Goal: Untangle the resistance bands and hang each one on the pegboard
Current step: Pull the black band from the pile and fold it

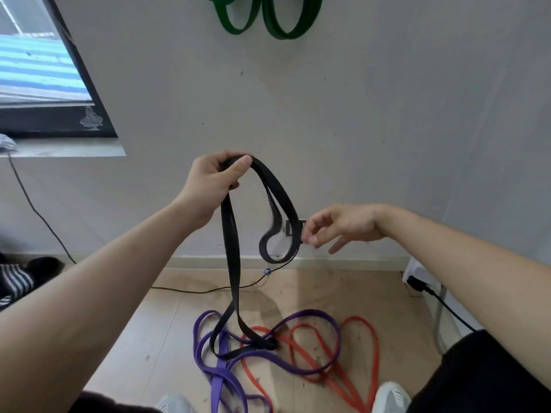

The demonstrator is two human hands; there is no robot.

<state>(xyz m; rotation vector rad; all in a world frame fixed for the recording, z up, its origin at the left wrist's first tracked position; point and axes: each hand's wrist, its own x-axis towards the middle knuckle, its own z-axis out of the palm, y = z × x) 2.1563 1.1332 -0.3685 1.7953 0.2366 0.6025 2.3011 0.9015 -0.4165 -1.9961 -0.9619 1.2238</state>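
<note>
A pale grey wall (387, 114), scuffed and speckled, fills the far side of the room, and a light wood-look floor (167, 323) strewn with small dark flecks meets it at a pale skirting board (343, 262). At far left a dark-framed window (35, 70) sits above a grey sill. Two green resistance bands (280, 25) hang in loops high on the wall. The black resistance band (231, 248) runs from the floor up to the left hand (214, 180), which grips its top fold with fingers and thumb wrapped round it; a smaller loop of it droops to the right. The right hand (337, 226) has loosely curled fingers at that loop's edge, and whether it pinches the band cannot be told through the blur. On the near floor the purple resistance band (222, 380) and the red resistance band (377, 350) lie tangled, with the black band's lower end knotted among them. A thin dark cable (208, 291) trails along the floor towards a wall socket (290, 228).
</note>
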